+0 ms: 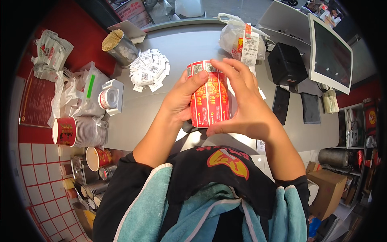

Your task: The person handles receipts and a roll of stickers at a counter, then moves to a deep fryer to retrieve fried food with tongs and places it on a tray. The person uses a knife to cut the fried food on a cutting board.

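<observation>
I hold a roll of red printed sticker labels upright in front of me, over the grey counter. My left hand wraps around its left side, the thumb pressed on the front near the top. My right hand spans it from the right, fingertips at the upper rim and thumb at the lower end. Gold lettering and small square codes cover the labels. The back of the roll is hidden from me. Behind it to the left, many white paper slips are heaped on a spike.
A tied plastic bag bearing a receipt stands at the back, near a black box-shaped device and a monitor. A phone lies at right. Left are a metal canister of sticks and stacked paper tubs.
</observation>
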